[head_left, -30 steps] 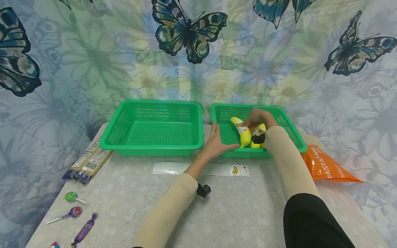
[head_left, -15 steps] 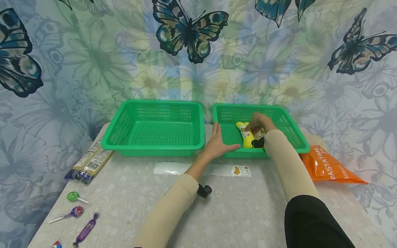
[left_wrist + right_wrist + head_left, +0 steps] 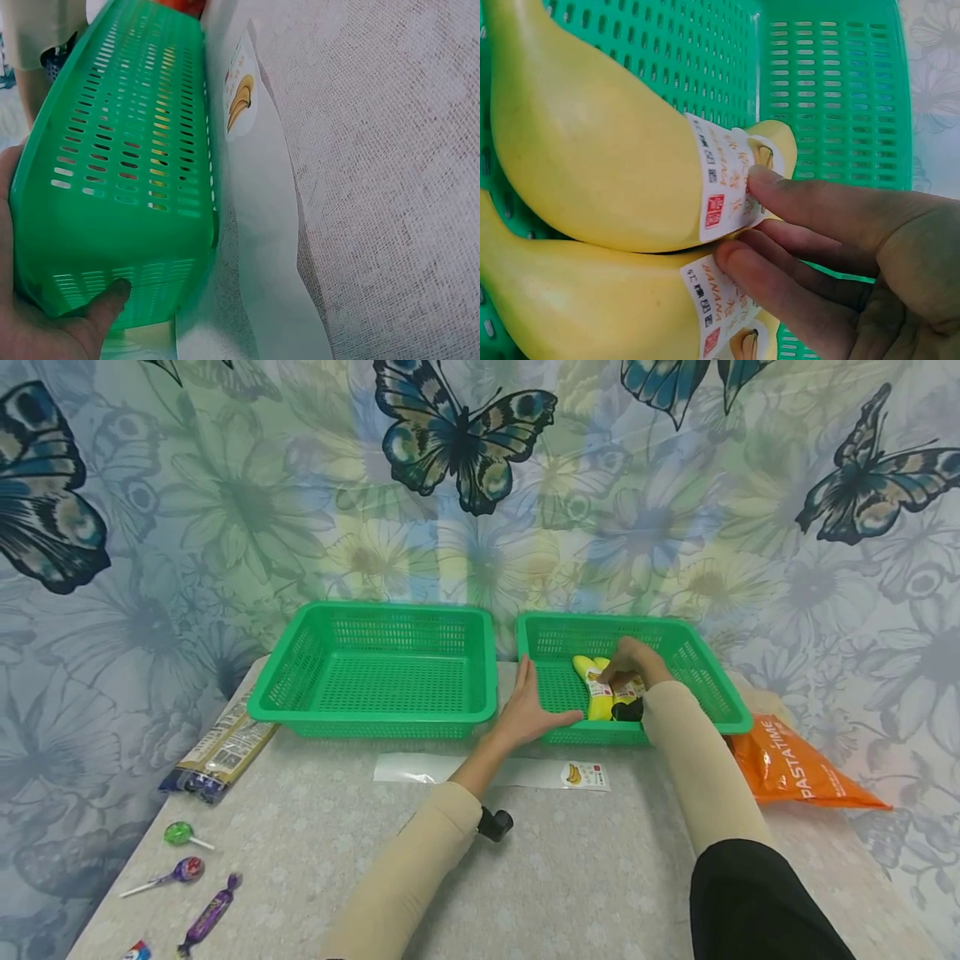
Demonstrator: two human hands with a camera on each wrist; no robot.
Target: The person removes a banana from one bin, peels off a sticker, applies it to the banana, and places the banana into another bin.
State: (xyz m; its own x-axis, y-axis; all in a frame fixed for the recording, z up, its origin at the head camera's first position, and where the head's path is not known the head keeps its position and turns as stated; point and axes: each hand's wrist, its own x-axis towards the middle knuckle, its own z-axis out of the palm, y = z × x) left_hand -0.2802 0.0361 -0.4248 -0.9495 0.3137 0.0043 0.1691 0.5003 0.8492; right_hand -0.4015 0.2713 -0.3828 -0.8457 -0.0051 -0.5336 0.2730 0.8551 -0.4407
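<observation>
Yellow bananas with white printed labels lie side by side in the right green basket point(image 3: 600, 735). My right hand point(image 3: 633, 662) reaches into it. In the right wrist view, the thumb lies on the label of the upper banana point(image 3: 592, 142). The other fingers curl into the gap beside the lower banana point(image 3: 600, 300), so the upper one is pinched loosely. At the basket's near left corner rests my left hand point(image 3: 528, 714), fingers straight and thumb spread along the front. The left wrist view shows that thumb point(image 3: 112, 300) overlapping the outer wall.
A second green basket point(image 3: 367, 727) stands to the left. A white strip with a banana picture point(image 3: 585, 774) lies in front. An orange bag point(image 3: 802, 768) is at right. A gold packet point(image 3: 225, 752), two lollipops point(image 3: 180, 833) and a purple wrapped candy point(image 3: 210, 914) lie at left.
The left banana, tilted earlier, has turned straighter and sits closer against the other one. My right hand has shifted slightly down and right with it. The left hand has stayed at the corner.
</observation>
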